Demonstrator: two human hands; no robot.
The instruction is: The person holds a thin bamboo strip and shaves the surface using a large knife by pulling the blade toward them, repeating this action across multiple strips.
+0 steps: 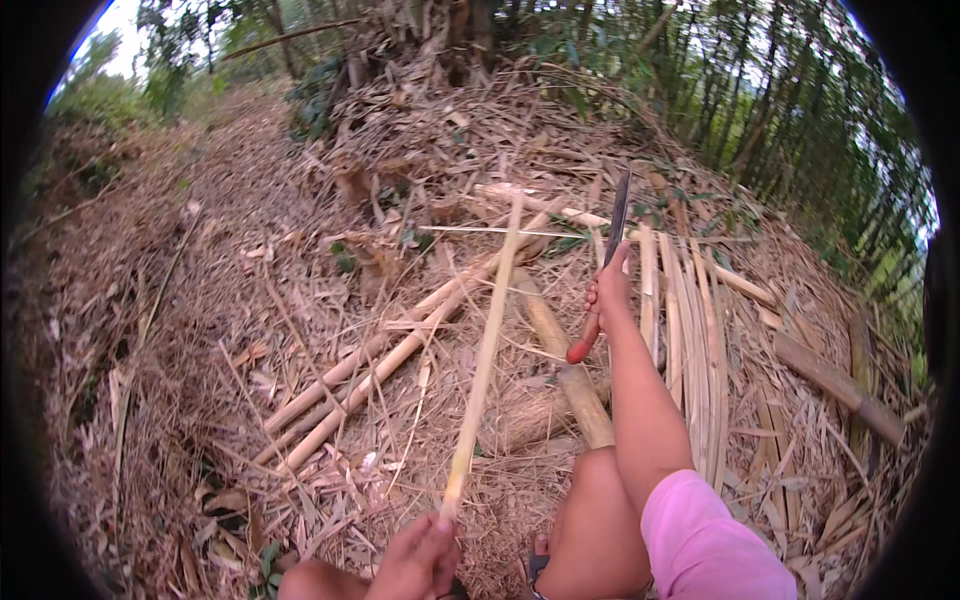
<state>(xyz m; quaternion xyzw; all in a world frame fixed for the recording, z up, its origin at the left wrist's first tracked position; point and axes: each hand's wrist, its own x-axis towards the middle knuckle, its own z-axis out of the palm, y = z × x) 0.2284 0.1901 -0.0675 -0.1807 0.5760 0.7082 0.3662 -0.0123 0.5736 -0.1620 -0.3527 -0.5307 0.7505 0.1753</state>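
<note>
At the lower middle, my left hand [418, 556] is closed round the near end of a long, pale bamboo strip [488, 350], which points away from me and slants upward. My right hand [609, 288], on an outstretched arm, grips a machete by its reddish-orange handle [583, 340]. The machete's dark blade [619, 215] stands nearly upright, its tip farthest from me. Between the bamboo strip and the blade there is a gap; they do not touch. Under my right forearm lies a thick bamboo log [563, 355], running toward my knee.
Several bamboo poles [375, 375] lie aslant on the left. Several split strips [690, 320] lie side by side to the right, near a short log [838, 388]. Dry leaves [200, 330] cover the slope. A leaf-heaped bamboo clump [440, 60] rises behind. My bare knees frame the near ground.
</note>
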